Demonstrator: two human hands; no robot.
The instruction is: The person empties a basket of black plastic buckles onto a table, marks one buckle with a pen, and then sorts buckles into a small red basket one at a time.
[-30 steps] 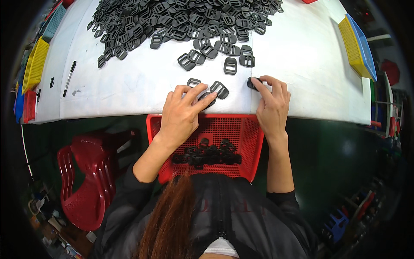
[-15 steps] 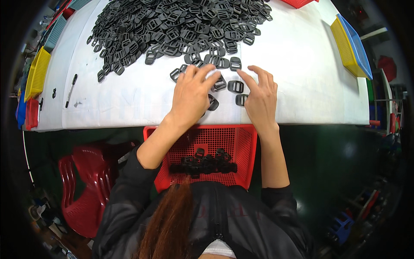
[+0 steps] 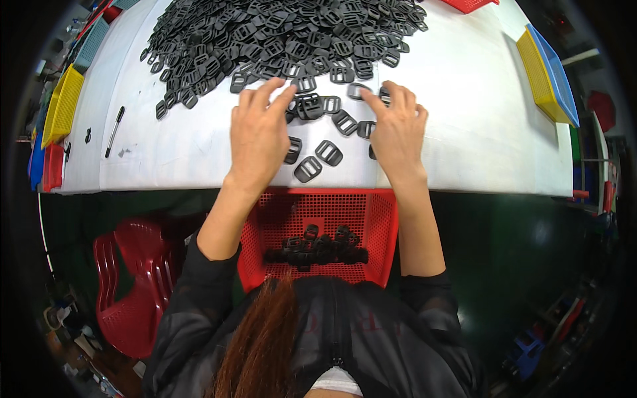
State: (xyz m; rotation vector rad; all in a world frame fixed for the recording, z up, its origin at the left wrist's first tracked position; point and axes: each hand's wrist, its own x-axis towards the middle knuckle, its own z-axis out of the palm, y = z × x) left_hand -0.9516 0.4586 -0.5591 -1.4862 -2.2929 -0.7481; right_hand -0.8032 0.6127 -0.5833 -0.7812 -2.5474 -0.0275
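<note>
A large heap of black plastic strap buckles [image 3: 265, 40] covers the far middle of the white table [image 3: 478, 132]. My left hand [image 3: 260, 136] is open, palm down, its fingers spread at the left side of a small cluster of buckles [image 3: 309, 106]. Opposite it, my right hand [image 3: 398, 129] is also open, thumb and fingers apart around a loose buckle [image 3: 359, 91] and another partly hidden under the fingers. Between the hands lie separate buckles, including a tilted one [image 3: 344, 123] and two near the front edge, one [image 3: 329, 153] beside another [image 3: 308, 169].
Below the table's front edge sits a red mesh basket [image 3: 385, 232] with several black buckles [image 3: 318, 249] inside. A pen [image 3: 115, 132] lies at left. Yellow baskets [image 3: 63, 106] line the left edge; a yellow and blue basket pair [image 3: 541, 76] stands right. Dark red chairs [image 3: 136, 285] stand lower left.
My left hand has moved left and slightly forward, uncovering loose buckles between the hands. My right hand has shifted slightly forward, its fingers now over buckles. Some loose buckles have moved.
</note>
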